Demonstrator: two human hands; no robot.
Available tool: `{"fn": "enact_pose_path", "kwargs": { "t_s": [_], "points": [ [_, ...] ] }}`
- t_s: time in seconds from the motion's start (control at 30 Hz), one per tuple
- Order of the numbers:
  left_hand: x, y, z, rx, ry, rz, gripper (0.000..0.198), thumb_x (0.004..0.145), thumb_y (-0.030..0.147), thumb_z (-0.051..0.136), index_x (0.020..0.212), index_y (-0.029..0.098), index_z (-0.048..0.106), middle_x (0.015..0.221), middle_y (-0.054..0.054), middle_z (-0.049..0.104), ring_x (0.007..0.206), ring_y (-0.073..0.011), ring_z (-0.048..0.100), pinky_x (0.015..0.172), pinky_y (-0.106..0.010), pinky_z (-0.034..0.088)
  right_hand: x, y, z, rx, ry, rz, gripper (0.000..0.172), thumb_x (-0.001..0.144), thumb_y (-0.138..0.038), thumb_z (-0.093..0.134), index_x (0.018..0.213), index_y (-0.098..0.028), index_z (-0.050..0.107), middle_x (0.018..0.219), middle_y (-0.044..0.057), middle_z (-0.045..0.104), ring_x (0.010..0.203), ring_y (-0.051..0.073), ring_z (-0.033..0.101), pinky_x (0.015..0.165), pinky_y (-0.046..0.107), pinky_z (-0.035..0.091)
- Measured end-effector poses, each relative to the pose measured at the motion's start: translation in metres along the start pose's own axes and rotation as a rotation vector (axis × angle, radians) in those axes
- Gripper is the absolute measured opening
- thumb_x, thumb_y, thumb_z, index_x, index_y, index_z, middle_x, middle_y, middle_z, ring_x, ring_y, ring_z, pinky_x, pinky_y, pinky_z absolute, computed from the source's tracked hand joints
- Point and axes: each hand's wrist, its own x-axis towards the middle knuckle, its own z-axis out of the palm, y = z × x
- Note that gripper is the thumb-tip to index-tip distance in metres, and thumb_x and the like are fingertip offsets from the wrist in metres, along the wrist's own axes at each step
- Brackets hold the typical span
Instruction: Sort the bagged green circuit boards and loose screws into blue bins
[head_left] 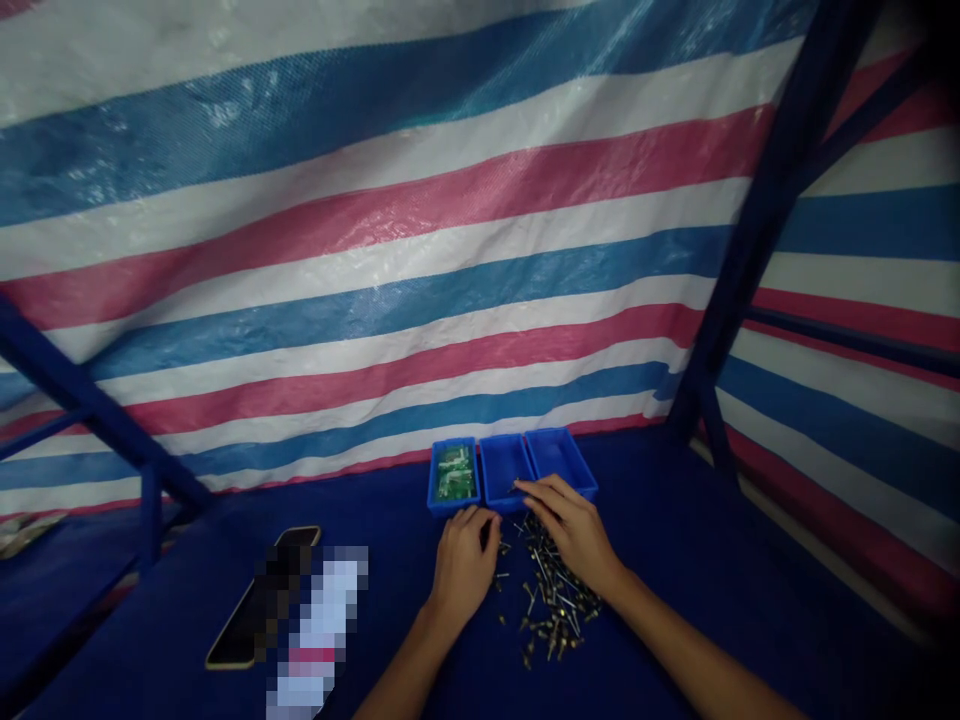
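- My left hand (463, 565) lies palm down on the desk (712, 570), fingers curled inward and closed up, the fingertips just at the near edge of the blue trays. I cannot tell whether it pinches anything.
- My right hand (564, 530) reaches forward with its fingers close together and stretched out, the tips over the near rim of the middle tray. Something tiny may sit at the fingertips, but it is too small to tell.
- Three blue plastic trays stand side by side in a row on the desk, in front of both hands, their walls touching or almost touching.
- The leftmost tray (442, 480) holds a stack of small green circuit boards (454, 473).
- The middle tray (504, 470) sits right under my right fingertips, and its inside is too dark to make out much.
- The rightmost tray (562, 455) is partly behind my right hand.
- A loose pile of small metal parts (551, 610), thin pins with brass-coloured ends, lies scattered on the desk between my hands and just below the trays.
- To my left, well apart from the pile, a phone (240, 620) lies flat on the desk, with a pixelated object (319, 630) lying across it that I cannot make out.
- A striped blue, white and red tarpaulin (375, 300) hangs behind the desk, over a dark blue metal frame (765, 220).
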Motion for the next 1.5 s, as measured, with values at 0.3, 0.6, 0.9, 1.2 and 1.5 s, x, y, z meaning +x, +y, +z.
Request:
{"fn": "enact_pose_path", "kwargs": {
  "t_s": [0.3, 0.6, 0.9, 1.2, 1.5],
  "points": [
    [-0.0001, -0.0005, 0.0008, -0.003, 0.000, 0.000, 0.030, 0.107, 0.027, 0.046, 0.096, 0.023, 0.073, 0.091, -0.006, 0.072, 0.092, -0.0249, 0.067, 0.080, -0.036, 0.048, -0.0020, 0.0042, 0.0021, -0.054, 0.092, 0.056, 0.016, 0.106, -0.035, 0.057, 0.110, -0.024, 0.069, 0.096, 0.005, 0.073, 0.079, 0.020, 0.070, 0.076, 0.030, 0.059],
    [0.0001, -0.0027, 0.0026, 0.006, 0.017, 0.010, 0.030, 0.106, 0.027, 0.047, 0.096, 0.024, 0.074, 0.091, -0.006, 0.072, 0.092, -0.0247, 0.068, 0.079, -0.036, 0.049, 0.0006, 0.0039, -0.0007, -0.006, 0.078, 0.019, 0.035, 0.108, -0.029, 0.053, 0.140, -0.028, 0.066, 0.118, 0.008, 0.077, 0.106, 0.025, 0.075, 0.094, 0.040, 0.062],
    [0.0005, 0.0006, -0.0002, 0.007, 0.017, 0.004, 0.029, 0.106, 0.026, 0.047, 0.095, 0.024, 0.074, 0.092, -0.006, 0.073, 0.092, -0.0250, 0.068, 0.080, -0.037, 0.049, -0.0008, 0.0050, 0.0011, -0.013, 0.096, 0.045, 0.037, 0.107, -0.031, 0.054, 0.142, -0.028, 0.064, 0.115, 0.007, 0.078, 0.100, 0.024, 0.077, 0.090, 0.037, 0.063],
    [0.0000, -0.0031, 0.0038, 0.003, 0.013, 0.005, 0.029, 0.106, 0.026, 0.047, 0.097, 0.024, 0.074, 0.093, -0.006, 0.073, 0.093, -0.0248, 0.068, 0.081, -0.037, 0.049, 0.0008, 0.0031, 0.0005, -0.051, 0.101, 0.017, 0.017, 0.106, -0.034, 0.058, 0.109, -0.024, 0.071, 0.098, 0.007, 0.072, 0.085, 0.022, 0.071, 0.079, 0.033, 0.059],
    [0.0006, 0.0019, -0.0010, -0.022, -0.004, -0.007, 0.029, 0.107, 0.025, 0.047, 0.096, 0.024, 0.074, 0.093, -0.005, 0.072, 0.092, -0.0239, 0.067, 0.079, -0.034, 0.048, 0.0000, 0.0041, -0.0008, -0.088, 0.113, 0.075, 0.028, 0.108, -0.032, 0.052, 0.133, -0.027, 0.064, 0.108, 0.006, 0.072, 0.085, 0.021, 0.071, 0.082, 0.034, 0.058]
  ]
}}
